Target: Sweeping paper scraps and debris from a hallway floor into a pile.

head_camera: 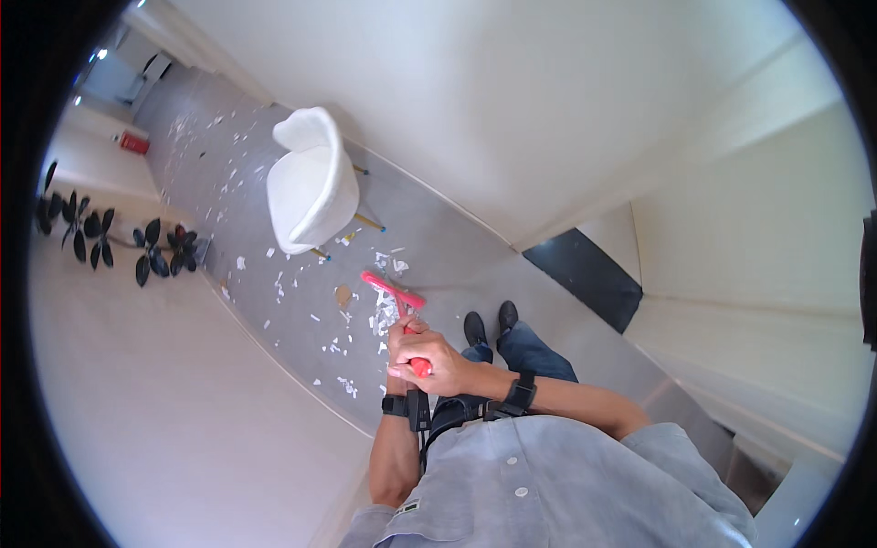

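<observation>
Both of my hands are closed around the red handle of a pink-headed broom [392, 290]. My right hand [440, 362] grips near the top end of the handle, which pokes out beside the thumb. Farther down, partly covered by the right hand, my left hand [405, 333] wraps the handle. The broom head rests at a heap of white paper scraps [381, 316] on the grey floor. Beside the heap lies a brown scrap [343, 296]. More torn white pieces are scattered to the left and up the passage.
A white armchair [312, 198] with thin legs stands ahead by the wall, scraps near its legs. A dark-leaved plant [152, 253] is at the left wall, with a red box-like object [134, 143] beyond. A black panel [589, 277] lies to the right of my shoes [475, 329].
</observation>
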### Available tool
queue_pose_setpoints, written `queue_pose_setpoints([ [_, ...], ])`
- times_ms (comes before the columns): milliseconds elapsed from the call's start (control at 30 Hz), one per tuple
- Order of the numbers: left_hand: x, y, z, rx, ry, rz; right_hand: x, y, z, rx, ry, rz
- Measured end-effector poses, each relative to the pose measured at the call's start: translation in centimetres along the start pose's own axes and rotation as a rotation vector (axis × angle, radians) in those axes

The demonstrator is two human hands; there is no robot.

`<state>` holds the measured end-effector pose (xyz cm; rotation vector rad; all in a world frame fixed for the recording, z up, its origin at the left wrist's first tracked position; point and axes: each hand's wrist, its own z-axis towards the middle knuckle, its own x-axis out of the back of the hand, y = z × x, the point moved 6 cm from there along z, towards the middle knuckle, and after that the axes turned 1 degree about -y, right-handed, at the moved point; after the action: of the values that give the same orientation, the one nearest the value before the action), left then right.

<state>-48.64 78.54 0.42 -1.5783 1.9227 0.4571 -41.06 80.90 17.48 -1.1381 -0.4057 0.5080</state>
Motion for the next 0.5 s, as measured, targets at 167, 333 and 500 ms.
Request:
queue_pose_setpoints([
  [167,-2.8,1.1,1.2,-0.091,-0.090,-0.078,-1.8,0.9,2.5,-0.133,-0.224,0.000],
  [333,-1.2,4.4,5.7,-0.040,-0.188,-0.330,-5.9,6.1,4.4,-0.052,-0.532,-0.102],
  [500,3.6,6.9,5.5,-0.208,-0.261,-0.391,-7.2,7.2,4.4,0.004,-0.684,0.075],
])
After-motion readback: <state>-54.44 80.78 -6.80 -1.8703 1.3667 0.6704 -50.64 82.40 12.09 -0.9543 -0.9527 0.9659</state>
